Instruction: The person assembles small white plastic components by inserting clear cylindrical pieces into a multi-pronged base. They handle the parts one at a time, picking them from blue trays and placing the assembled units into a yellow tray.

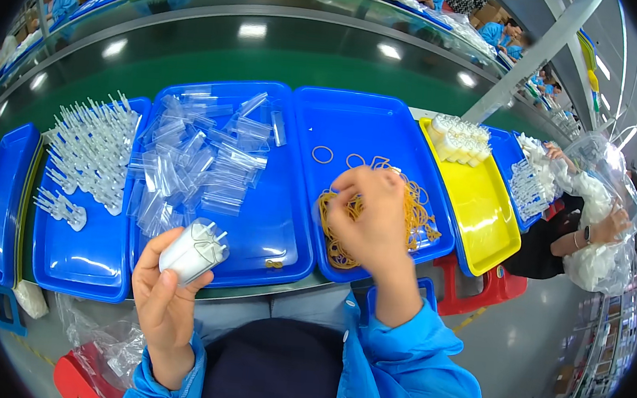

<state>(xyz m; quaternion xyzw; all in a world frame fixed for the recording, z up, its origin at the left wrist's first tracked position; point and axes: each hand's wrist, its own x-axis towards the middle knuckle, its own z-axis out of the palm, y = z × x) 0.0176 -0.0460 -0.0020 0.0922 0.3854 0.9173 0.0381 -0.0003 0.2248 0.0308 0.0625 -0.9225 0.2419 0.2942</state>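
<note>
My left hand is wrapped round a white cylindrical bundle in a clear sleeve, with thin white tube ends sticking out of its top. It is held tilted over the near edge of a blue tray of loose clear plastic sleeves. My right hand hovers over a pile of tan rubber bands in the neighbouring blue tray. Its fingers are curled together and slightly blurred; whatever they pinch, if anything, is hidden. A single rubber band lies apart, farther back in that tray.
At left, a blue tray carries many white spiky tube pieces. A yellow tray with white cylindrical pieces stands at right. Beyond runs a green conveyor. A co-worker handles a clear bag at far right.
</note>
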